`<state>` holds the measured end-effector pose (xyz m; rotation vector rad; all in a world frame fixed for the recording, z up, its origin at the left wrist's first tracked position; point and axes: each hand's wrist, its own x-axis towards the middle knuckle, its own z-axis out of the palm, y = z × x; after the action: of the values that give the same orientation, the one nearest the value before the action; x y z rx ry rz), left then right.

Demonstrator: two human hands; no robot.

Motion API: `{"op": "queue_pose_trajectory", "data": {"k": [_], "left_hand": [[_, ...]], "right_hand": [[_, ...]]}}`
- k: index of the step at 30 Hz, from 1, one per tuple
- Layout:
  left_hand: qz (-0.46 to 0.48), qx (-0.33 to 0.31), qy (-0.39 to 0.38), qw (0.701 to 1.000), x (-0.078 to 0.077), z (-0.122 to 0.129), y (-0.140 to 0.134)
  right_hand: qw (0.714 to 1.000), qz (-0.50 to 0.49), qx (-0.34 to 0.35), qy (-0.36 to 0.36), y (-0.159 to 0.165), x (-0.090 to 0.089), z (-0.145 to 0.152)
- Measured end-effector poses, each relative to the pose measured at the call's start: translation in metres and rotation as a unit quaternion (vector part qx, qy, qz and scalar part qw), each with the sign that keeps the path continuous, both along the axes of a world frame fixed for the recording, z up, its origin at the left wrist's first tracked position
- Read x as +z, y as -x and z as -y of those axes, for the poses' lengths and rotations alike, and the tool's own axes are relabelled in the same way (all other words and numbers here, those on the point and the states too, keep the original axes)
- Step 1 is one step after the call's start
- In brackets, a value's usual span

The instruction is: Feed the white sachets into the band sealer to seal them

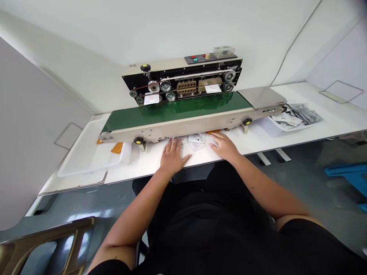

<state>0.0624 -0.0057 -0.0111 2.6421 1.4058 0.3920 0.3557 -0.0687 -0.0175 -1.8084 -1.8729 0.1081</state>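
Note:
My left hand (172, 156) lies flat on the white table, its fingers pointing under the front of the sealing machine's conveyor and its thumb spread out. Beside its fingertips are several small printed packets (197, 142), partly hidden beneath the conveyor. On the other side of them rests my right hand (226, 147), thumb apart and fingers stretched towards an orange piece (212, 132) under the conveyor edge. Whether those fingers touch the orange piece I cannot tell. Above, two white packets, one at the left (151, 98) and one at the right (213, 88), stand in the band sealer (186, 78).
The green conveyor belt (172, 110) spans the table in front of me. At left a white tray (86, 170) contains orange pieces. At right a white bin (279, 129) is heaped with packets. A brown chair (83, 221) and a blue stool (348, 175) stand on the floor.

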Motion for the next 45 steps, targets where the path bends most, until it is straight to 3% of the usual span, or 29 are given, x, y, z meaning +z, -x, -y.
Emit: {"op": "queue_pose_trajectory", "data": {"k": [4, 11, 16, 19, 22, 30, 34, 38, 41, 45], "left_hand": [[-0.053, 0.02, 0.059, 0.997, 0.01, -0.024, -0.008], [-0.079, 0.06, 0.076, 0.992, 0.018, -0.057, -0.023], [-0.082, 0.007, 0.069, 0.994, 0.021, -0.066, -0.028], [-0.067, -0.052, 0.056, 0.995, 0.021, -0.066, -0.025], [-0.046, -0.107, 0.043, 0.992, 0.017, -0.065, -0.019], [0.003, -0.161, 0.021, 0.987, 0.011, -0.046, -0.001], [0.046, -0.184, -0.02, 0.982, 0.013, -0.036, 0.007], [0.061, -0.23, -0.005, 0.971, 0.013, -0.038, 0.009], [0.078, -0.238, 0.015, 0.968, 0.011, -0.039, 0.009], [0.098, -0.209, -0.032, 0.972, 0.008, -0.037, 0.012]], "right_hand": [[0.998, 0.036, 0.002, 0.045, -0.002, 0.002, -0.031], [0.993, 0.038, -0.042, 0.106, 0.002, 0.0, -0.069], [0.99, 0.035, 0.003, 0.137, 0.009, 0.012, -0.082], [0.983, 0.059, 0.078, 0.153, 0.015, 0.019, -0.08], [0.979, 0.074, 0.15, 0.116, 0.019, 0.018, -0.072], [0.973, 0.074, 0.211, 0.056, 0.02, 0.013, -0.044], [0.969, 0.066, 0.231, 0.062, 0.016, 0.013, -0.036], [0.969, 0.06, 0.236, 0.05, 0.013, 0.01, -0.035], [0.97, 0.067, 0.233, 0.017, 0.011, 0.008, -0.033], [0.973, 0.069, 0.214, -0.056, 0.009, 0.005, -0.025]]}}
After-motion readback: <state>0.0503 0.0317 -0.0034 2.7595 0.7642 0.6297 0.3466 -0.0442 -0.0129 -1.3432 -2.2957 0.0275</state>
